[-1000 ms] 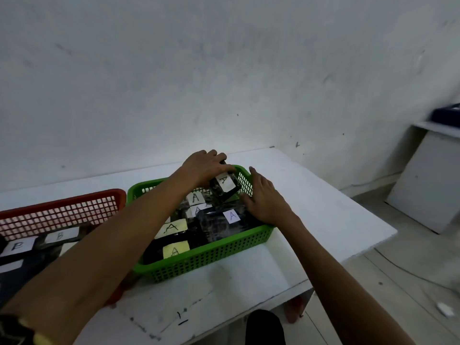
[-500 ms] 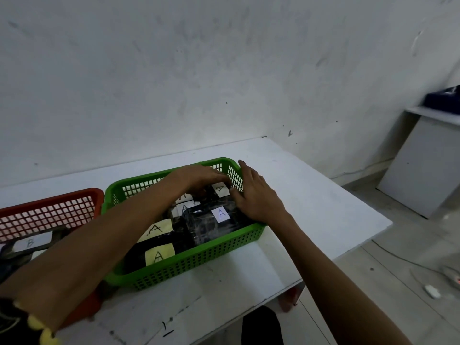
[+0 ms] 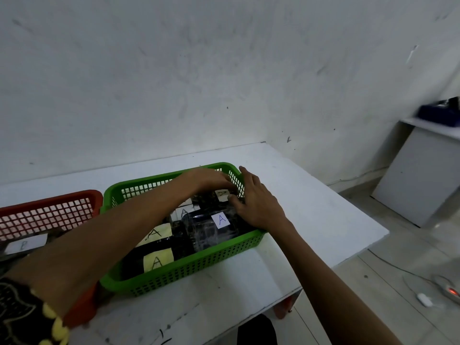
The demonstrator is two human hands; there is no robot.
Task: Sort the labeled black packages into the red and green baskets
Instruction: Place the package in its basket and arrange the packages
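The green basket [image 3: 189, 272] stands mid-table and holds several black packages with "A" labels, such as a shiny wrapped one [image 3: 206, 232] and one with a yellow label [image 3: 156, 261]. My left hand [image 3: 206, 179] reaches into the basket's far right corner, fingers curled over a small black package labeled A [image 3: 222, 194] that lies low in that corner. My right hand [image 3: 256, 202] lies flat, fingers apart, along the inside of the basket's right wall, its thumb touching the same small package. The red basket [image 3: 49, 212] sits at the left with a "B"-labeled package [image 3: 25, 244].
The white table [image 3: 311, 207] ends close on the right and at the front. A white cabinet [image 3: 420, 175] with a dark object on top stands to the right. Cables and a power strip [image 3: 448, 291] lie on the floor.
My left hand has lowered the small A package from above the basket down into its far right corner. My right hand has slid forward along the basket wall to meet it.
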